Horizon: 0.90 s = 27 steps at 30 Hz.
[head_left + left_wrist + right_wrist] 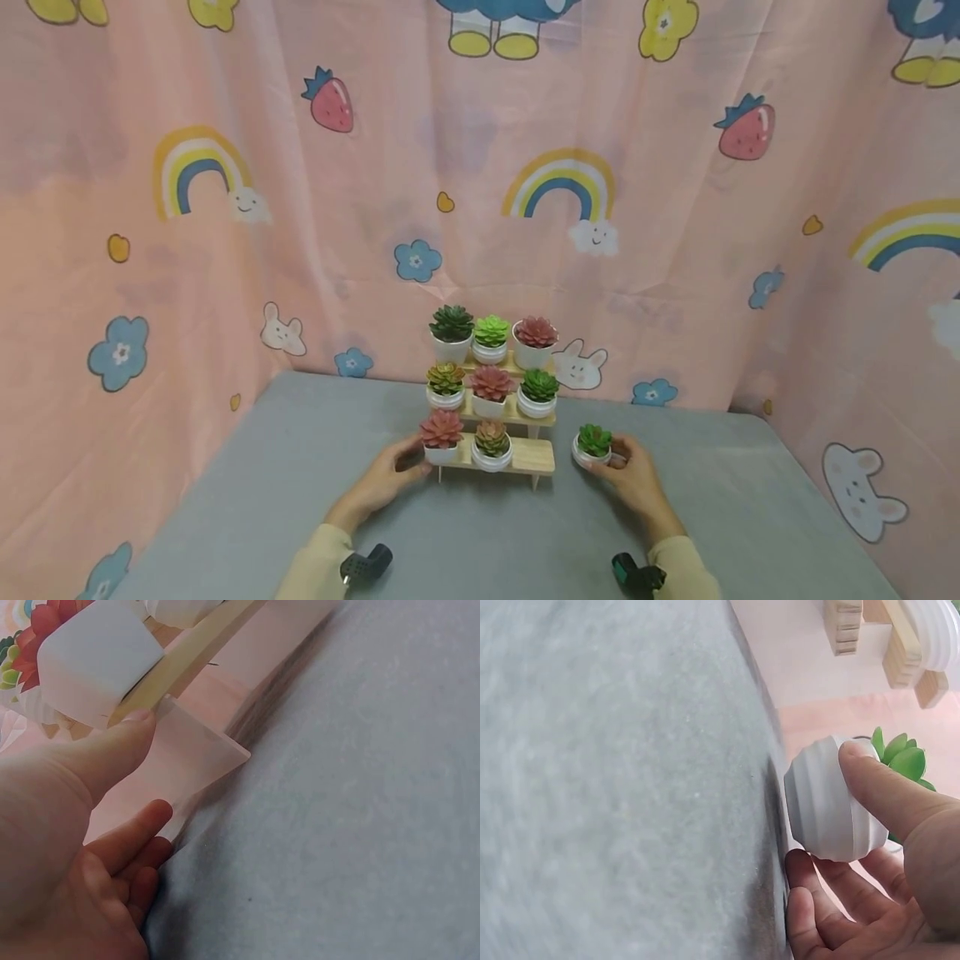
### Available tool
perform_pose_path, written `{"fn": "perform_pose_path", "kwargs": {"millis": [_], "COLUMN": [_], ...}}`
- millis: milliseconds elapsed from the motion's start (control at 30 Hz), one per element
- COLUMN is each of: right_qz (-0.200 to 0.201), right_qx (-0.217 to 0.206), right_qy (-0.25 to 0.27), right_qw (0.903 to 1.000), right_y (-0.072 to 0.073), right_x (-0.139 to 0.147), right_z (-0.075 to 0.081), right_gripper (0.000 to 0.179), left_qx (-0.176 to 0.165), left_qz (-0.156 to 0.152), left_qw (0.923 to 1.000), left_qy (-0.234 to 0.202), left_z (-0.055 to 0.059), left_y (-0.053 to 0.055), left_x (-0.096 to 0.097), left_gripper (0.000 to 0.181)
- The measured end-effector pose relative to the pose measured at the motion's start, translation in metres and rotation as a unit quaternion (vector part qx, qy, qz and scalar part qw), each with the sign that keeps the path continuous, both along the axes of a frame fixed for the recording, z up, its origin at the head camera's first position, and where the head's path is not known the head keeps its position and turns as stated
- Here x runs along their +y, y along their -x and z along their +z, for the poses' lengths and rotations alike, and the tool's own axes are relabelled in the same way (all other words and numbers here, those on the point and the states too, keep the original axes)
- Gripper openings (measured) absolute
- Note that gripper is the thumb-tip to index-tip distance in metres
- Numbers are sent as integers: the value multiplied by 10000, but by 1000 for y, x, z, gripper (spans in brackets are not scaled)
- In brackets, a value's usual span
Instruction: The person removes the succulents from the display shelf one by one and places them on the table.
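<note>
My right hand [636, 482] grips a small green potted succulent [592, 443] by its ribbed white pot [829, 799], just right of a tiered wooden display stand [532, 456]. In the right wrist view, the thumb lies along the pot's side with fingers under and behind it. My left hand [382, 482] is at the left end of the stand's lowest tier, beside a reddish potted succulent [441, 431]. The left thumb touches the board edge in the left wrist view, with the other fingers loosely bent below, near a translucent leg [199, 746].
A brownish succulent [492, 442] sits mid-tier on the lowest board. Several more potted succulents, such as a dark green one [452, 325], fill the upper two tiers. A grey cloth [315, 450] covers the table, and a pink patterned curtain [480, 167] hangs behind.
</note>
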State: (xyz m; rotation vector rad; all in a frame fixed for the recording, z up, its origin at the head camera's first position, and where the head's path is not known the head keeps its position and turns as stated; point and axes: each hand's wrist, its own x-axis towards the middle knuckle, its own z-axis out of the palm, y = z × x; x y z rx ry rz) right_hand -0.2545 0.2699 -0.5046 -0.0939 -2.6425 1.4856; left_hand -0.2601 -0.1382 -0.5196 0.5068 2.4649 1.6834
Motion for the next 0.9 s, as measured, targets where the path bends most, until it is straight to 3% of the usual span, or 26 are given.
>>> {"fn": "perform_pose_path", "kwargs": {"millis": [400, 900], "right_qz": [-12, 209], "right_qx": [-71, -398], "right_qy": [-203, -675], "right_qw": [9998, 9967], "right_y": [4, -1], "right_x": [1, 3], "right_z": [-6, 14], "right_gripper": [60, 87], "left_qx": [-37, 35], "left_qz": [79, 12], "left_qw": [10000, 10000], "left_qy": [25, -20], "left_z": [-2, -4], "left_y": [1, 4], "left_x": [1, 1], "left_gripper": [64, 64]}}
